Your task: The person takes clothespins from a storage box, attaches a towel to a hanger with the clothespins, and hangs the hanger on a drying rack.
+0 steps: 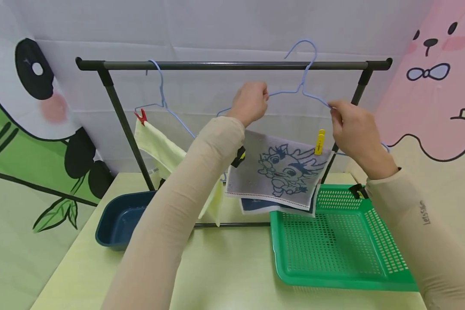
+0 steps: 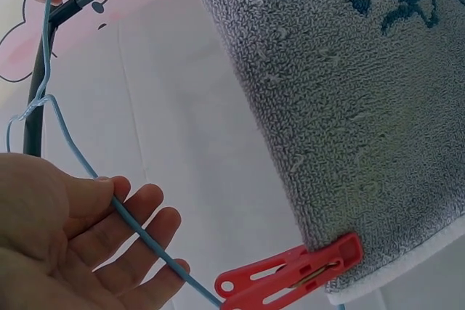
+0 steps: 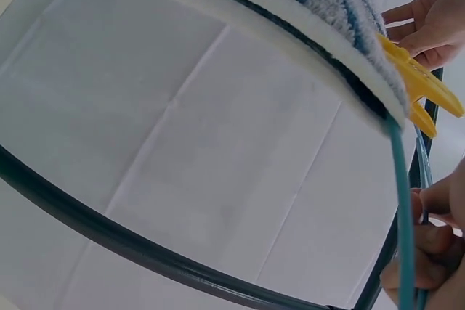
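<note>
A blue wire hanger [image 1: 303, 88] has its hook standing above the rack's bar; whether it rests there I cannot tell. My left hand [image 1: 252, 102] holds the hanger's left arm, thumb pressing the wire against the fingers in the left wrist view. On the right arm of the hanger, my right hand [image 1: 356, 135] pinches the wire. Below hangs a grey towel [image 1: 279, 168] with a dark blue cartoon figure. A yellow clothespin [image 1: 319, 142] grips its right corner. The red clothespin [image 2: 298, 274] at its other corner is hidden in the head view.
On the rack [image 1: 217, 65], left, a second blue hanger [image 1: 162, 92] bears a pale yellow cloth [image 1: 156, 146] with a red clothespin [image 1: 141, 116]. A dark blue basin [image 1: 118, 219] and a green basket [image 1: 333, 280] stand on the pale yellow table [image 1: 232, 267].
</note>
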{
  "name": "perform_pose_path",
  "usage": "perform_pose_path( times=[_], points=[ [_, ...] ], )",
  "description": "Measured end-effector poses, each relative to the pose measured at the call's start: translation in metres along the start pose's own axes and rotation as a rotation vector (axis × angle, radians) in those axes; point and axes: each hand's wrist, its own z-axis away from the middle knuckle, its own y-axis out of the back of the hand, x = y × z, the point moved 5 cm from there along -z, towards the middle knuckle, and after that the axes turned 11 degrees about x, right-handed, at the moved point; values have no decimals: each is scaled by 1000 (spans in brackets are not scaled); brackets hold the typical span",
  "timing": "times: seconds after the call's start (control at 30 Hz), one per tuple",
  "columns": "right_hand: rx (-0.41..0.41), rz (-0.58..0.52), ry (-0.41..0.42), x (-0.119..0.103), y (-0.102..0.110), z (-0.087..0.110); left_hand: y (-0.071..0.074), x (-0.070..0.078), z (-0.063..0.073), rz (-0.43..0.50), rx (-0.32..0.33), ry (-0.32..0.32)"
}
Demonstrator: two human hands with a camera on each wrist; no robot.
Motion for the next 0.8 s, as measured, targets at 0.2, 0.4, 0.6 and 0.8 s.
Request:
perform_pose_path(
  times=[0.2, 0.4, 0.6, 0.8],
  points=[
    [-62, -9, -35, -2, -6, 2, -4, -7, 2, -16, -12, 10],
    [-100, -4, -53, -3, -10, 4, -6, -11, 3, -18, -22, 15],
    [-139, 0, -55, -5, -15, 5, -9, -17, 5, -21, -53, 31],
    [-128, -12, -29, -6, -19, 8, -12, -21, 4, -50, -68, 11]
  ],
)
